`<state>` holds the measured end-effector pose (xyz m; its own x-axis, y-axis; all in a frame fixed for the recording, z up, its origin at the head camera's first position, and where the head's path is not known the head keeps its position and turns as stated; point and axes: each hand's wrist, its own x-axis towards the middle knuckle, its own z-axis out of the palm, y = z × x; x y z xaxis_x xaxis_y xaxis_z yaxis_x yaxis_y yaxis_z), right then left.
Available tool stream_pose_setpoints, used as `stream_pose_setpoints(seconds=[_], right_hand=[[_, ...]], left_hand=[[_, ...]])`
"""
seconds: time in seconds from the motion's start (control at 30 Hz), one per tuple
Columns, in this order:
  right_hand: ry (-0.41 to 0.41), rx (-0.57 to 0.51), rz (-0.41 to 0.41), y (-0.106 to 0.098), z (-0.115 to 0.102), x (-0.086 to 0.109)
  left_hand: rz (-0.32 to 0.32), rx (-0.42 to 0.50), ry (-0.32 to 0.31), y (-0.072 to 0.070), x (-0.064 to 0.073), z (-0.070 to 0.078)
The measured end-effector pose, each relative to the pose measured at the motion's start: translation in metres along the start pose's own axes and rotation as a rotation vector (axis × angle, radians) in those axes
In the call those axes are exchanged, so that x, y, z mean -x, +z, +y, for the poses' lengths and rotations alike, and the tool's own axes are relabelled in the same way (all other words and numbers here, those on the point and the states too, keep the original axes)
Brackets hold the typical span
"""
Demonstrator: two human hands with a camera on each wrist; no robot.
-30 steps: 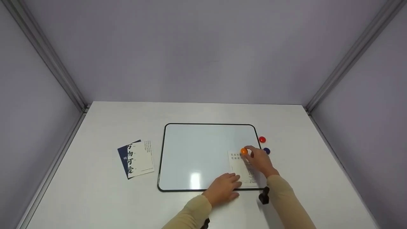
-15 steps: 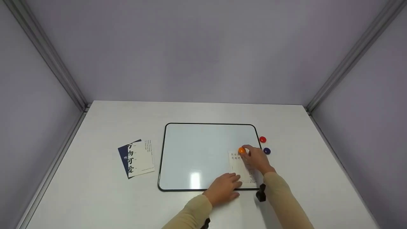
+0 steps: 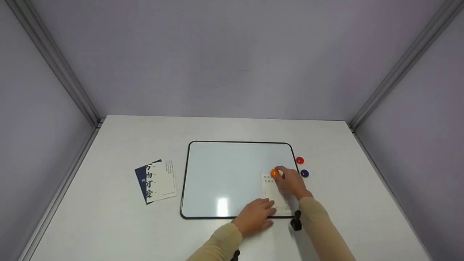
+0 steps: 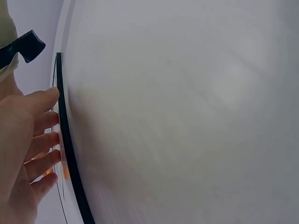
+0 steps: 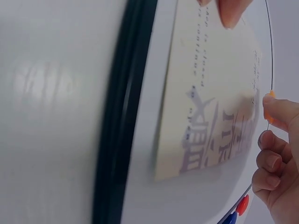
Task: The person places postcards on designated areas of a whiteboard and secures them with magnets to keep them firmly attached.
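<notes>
The orange magnet (image 3: 274, 173) is pinched between thumb and finger by the right hand (image 3: 292, 183), at the far edge of the card (image 3: 268, 188). The card's near end is touched by the left hand (image 3: 253, 216) — its fingers spread — over the board (image 3: 221, 174). The red magnet (image 3: 299, 160) and blue magnet (image 3: 305, 173) are seen just beyond the right hand; overlapped cards (image 3: 162, 181) are left well leftward of both hands.

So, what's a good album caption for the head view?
Over a whiteboard, the right hand pinches a round orange piece at the top of a printed card, the left hand at its bottom.
</notes>
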<state>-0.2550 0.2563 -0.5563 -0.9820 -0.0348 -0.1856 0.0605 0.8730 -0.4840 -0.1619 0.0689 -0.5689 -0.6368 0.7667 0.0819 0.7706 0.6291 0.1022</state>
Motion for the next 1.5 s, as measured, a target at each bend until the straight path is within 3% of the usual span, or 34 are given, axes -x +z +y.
stream_pose_setpoints(seconds=[0.53,1.3,1.5], right_hand=[[-0.065,0.041,0.049,0.004,-0.005,-0.005],[0.024,-0.016,-0.010,0.009,-0.003,-0.004],[0.014,-0.007,0.012,0.011,-0.002,-0.004]], left_hand=[[0.012,-0.015,0.004,0.000,0.000,0.000],[-0.011,0.006,-0.004,-0.001,0.000,-0.001],[0.028,-0.065,0.007,0.001,-0.001,0.000]])
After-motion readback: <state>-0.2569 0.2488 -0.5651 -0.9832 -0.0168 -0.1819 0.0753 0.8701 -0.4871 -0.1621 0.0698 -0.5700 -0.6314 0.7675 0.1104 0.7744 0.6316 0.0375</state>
